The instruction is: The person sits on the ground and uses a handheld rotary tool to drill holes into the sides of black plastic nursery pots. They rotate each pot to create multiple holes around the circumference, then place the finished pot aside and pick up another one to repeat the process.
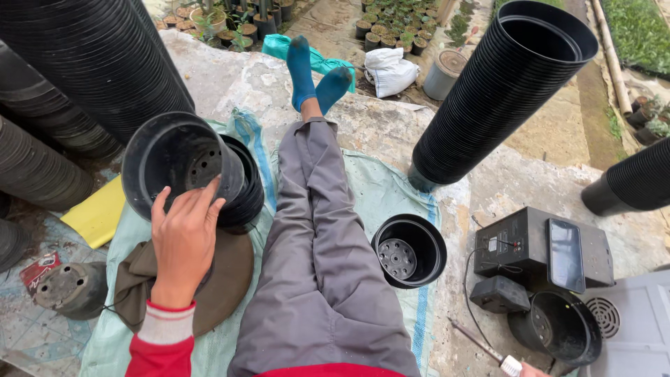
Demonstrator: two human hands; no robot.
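My left hand (183,237), in a red sleeve with a white cuff, reaches to a short stack of black plastic pots (183,166) lying on its side at my left; the fingertips touch the rim of the front pot. Only a sliver of my right hand (532,371) shows at the bottom edge, next to a thin tool with a white handle (488,350); its grip is out of sight. A single black pot (410,250) stands upright beside my outstretched grey-trousered legs (314,244).
Tall stacks of black pots (499,91) lie at the right and upper left. A black box with a phone on it (537,251), another black pot (558,327), a brown hat (223,279) and a woven sack (384,188) lie around me. Seedling pots stand farther off.
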